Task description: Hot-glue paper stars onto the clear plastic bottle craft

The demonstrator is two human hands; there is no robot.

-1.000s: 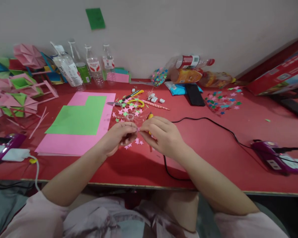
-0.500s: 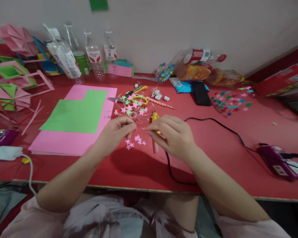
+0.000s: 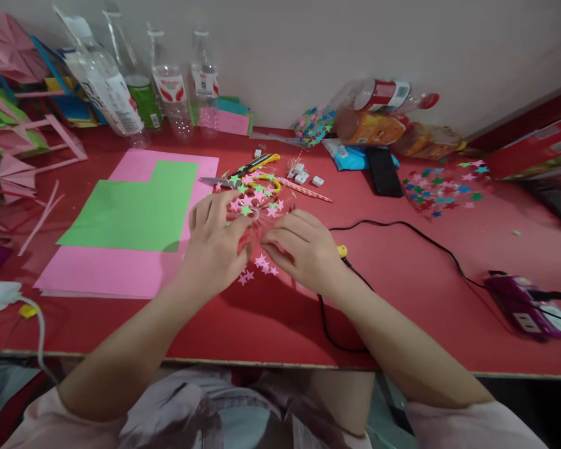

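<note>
My left hand (image 3: 217,240) is at the near left side of a clear plastic piece (image 3: 256,215) ringed with pink and green paper stars. Its thumb and fingers are apart around the piece's edge. My right hand (image 3: 303,249) is at the near right side with its fingers bent together; whatever its fingertips hold is too small to make out. Several loose pink stars (image 3: 263,264) lie on the red table just below the hands. Behind the clear piece are scissors (image 3: 215,181) and a yellow-handled cutter (image 3: 262,163). A yellow tool end (image 3: 341,251) shows beside my right wrist.
Green paper (image 3: 131,212) overlies pink paper (image 3: 103,271) at left. Bottles (image 3: 171,93) stand along the wall. A phone (image 3: 384,173) and star-covered piece (image 3: 444,190) are at right. A black cable (image 3: 421,234) runs to a purple power strip (image 3: 526,305).
My left hand has moved up over the clear piece's edge and its fingers have spread. My right hand has shifted slightly left and hides most of the yellow tool. The view has shifted a little.
</note>
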